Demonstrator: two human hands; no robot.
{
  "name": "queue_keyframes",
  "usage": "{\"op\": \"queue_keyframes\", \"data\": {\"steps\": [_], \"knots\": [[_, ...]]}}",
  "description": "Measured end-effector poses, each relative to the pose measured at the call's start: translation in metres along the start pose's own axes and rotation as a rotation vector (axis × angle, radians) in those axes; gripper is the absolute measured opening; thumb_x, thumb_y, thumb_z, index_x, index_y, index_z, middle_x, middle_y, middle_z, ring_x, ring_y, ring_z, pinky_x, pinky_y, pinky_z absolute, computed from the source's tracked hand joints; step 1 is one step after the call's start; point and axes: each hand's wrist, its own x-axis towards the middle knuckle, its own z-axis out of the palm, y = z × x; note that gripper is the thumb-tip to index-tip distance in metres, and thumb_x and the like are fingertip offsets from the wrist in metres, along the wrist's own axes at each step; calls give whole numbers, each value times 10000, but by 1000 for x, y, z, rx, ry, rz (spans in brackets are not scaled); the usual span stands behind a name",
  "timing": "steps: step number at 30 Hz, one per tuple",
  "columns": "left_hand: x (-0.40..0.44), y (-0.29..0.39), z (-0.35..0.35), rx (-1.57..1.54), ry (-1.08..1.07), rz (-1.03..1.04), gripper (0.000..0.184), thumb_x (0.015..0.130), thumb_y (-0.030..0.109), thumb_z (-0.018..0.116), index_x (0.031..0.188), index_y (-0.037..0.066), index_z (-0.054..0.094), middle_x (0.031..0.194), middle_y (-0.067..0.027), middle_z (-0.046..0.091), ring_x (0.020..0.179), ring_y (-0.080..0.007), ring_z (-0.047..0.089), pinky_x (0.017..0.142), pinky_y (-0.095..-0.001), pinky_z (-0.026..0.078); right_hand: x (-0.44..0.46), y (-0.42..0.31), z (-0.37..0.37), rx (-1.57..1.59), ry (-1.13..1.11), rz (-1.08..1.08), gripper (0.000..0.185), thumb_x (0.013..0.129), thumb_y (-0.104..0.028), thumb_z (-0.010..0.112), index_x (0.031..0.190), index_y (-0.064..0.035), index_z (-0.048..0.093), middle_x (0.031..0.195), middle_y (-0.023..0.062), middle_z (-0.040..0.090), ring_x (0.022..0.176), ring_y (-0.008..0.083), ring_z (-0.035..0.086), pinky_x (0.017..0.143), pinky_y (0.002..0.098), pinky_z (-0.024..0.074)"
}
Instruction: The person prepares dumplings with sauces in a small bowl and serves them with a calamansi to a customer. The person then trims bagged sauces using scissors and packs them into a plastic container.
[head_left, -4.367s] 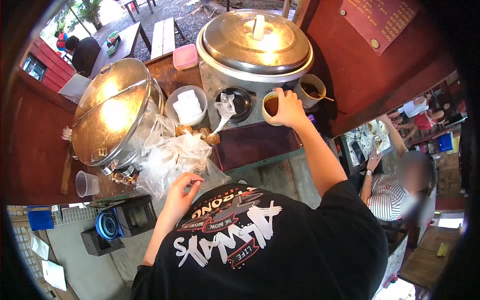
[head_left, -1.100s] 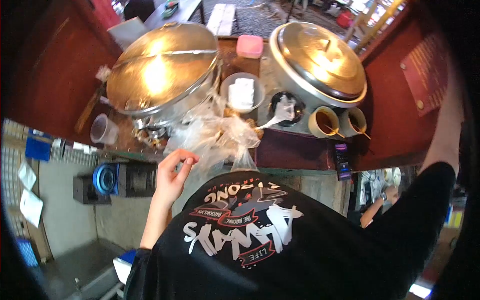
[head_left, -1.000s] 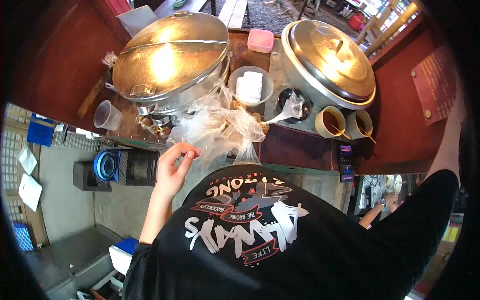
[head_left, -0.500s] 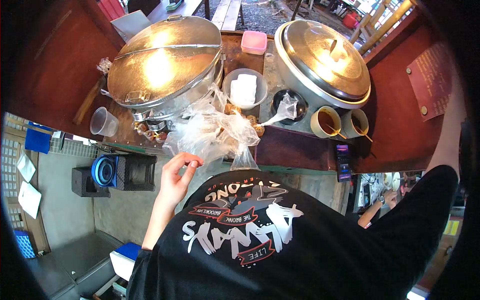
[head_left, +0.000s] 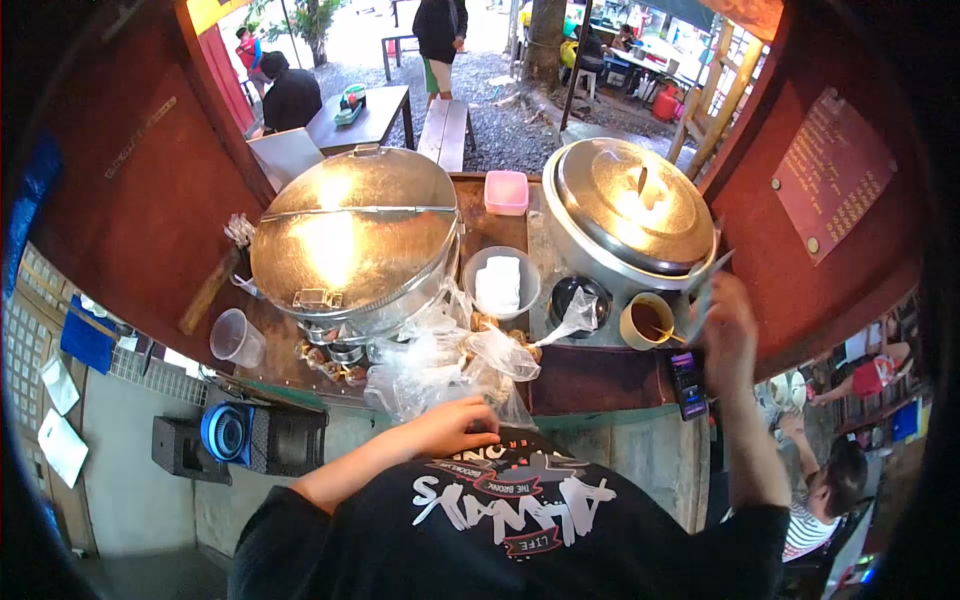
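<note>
My left hand (head_left: 455,425) is in front of my shirt, fingers curled in, with nothing visible in them. Just beyond it lies a heap of clear plastic bags (head_left: 415,375), some covering brown skewered balls (head_left: 355,373). My right hand (head_left: 728,320), blurred by motion, is at the right of the counter beside a cup of brown sauce (head_left: 647,322) with a stick in it. A pale blurred edge (head_left: 712,268) shows at its fingers; what it is, and whether I grip it, I cannot make out. A phone (head_left: 688,383) lies close to that hand.
Two large lidded metal pots, one on the left (head_left: 355,230) and one on the right (head_left: 635,210), stand on the counter. Between them are a pink container (head_left: 507,192), a tub with white tissue (head_left: 498,285) and a black bowl (head_left: 580,305). An empty plastic cup (head_left: 237,338) stands left. People are beyond the counter.
My right hand has come into view at the right, where a second sauce cup was visible. My left hand has moved right, closer to my shirt. The camera view has tilted up.
</note>
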Motion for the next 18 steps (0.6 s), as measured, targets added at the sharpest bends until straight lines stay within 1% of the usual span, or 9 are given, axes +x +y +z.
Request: {"op": "queue_keyframes", "data": {"steps": [1, 2, 5, 6, 9, 11, 13, 15, 18], "knots": [[3, 6, -4, 17, -4, -13, 259, 873, 277, 629, 1049, 87, 610, 1001, -88, 549, 876, -224, 572, 761, -321, 475, -27, 3, 22, 162, -39, 131, 128, 821, 101, 509, 895, 14, 567, 1184, 112, 455, 811, 169, 585, 732, 282, 499], [7, 7, -3, -12, 38, 2, 288, 873, 284, 629, 1083, 89, 597, 1027, -86, 549, 884, -215, 561, 752, -319, 478, -54, 33, 37, 116, -128, 94, 94, 834, 80, 524, 890, 18, 569, 1170, 108, 456, 792, 150, 585, 695, 258, 516], [19, 27, -2, -86, 242, 197, 290, 872, 271, 635, 1088, 83, 594, 1035, -86, 550, 902, -224, 559, 781, -324, 471, -126, 32, 100, 477, -294, 307, 97, 860, -32, 606, 948, 2, 585, 1143, 100, 486, 845, 151, 613, 686, 272, 549], [26, 24, 2, -149, 194, 244, 280, 866, 260, 642, 1074, 77, 601, 1033, -86, 550, 908, -225, 557, 795, -329, 467, -138, 19, 116, 661, -341, 484, 104, 866, -32, 604, 962, 4, 590, 1130, 90, 511, 811, 148, 618, 691, 272, 548], [45, -2, 17, -256, 80, 332, 245, 843, 226, 665, 1018, 59, 624, 1028, -85, 549, 927, -226, 552, 834, -342, 452, -177, 29, 161, 840, -317, 560, 197, 861, -21, 621, 1050, 4, 571, 1144, 58, 528, 815, 127, 620, 686, 270, 544], [50, -12, 22, -229, 47, 331, 217, 821, 202, 685, 962, 44, 641, 1024, -81, 549, 938, -224, 549, 856, -346, 441, -193, 24, 177, 799, -159, 572, 198, 856, -21, 634, 1041, -5, 566, 1080, 55, 570, 851, 107, 612, 686, 258, 536], [53, -16, 26, -271, 61, 342, 175, 769, 122, 730, 896, 31, 651, 966, -65, 528, 934, -200, 549, 825, -320, 450, -204, 17, 185, 694, -60, 630, 198, 829, -17, 665, 1000, -15, 565, 877, 35, 634, 855, 93, 611, 701, 251, 523], [57, -21, 35, -273, 7, 341, 155, 769, 78, 726, 896, 32, 651, 941, -53, 504, 929, -193, 553, 812, -314, 462, -213, 16, 186, 738, 13, 651, 217, 830, -32, 665, 1030, -9, 581, 907, 44, 647, 854, 93, 611, 710, 244, 512], [63, -18, 48, -597, -113, 234, 171, 782, 159, 724, 928, 75, 694, 940, -47, 500, 893, -181, 536, 788, -315, 461, -216, 12, 175, 737, -84, 825, 210, 841, -65, 660, 1033, 3, 612, 924, 50, 657, 856, 97, 607, 754, 252, 494]]}}
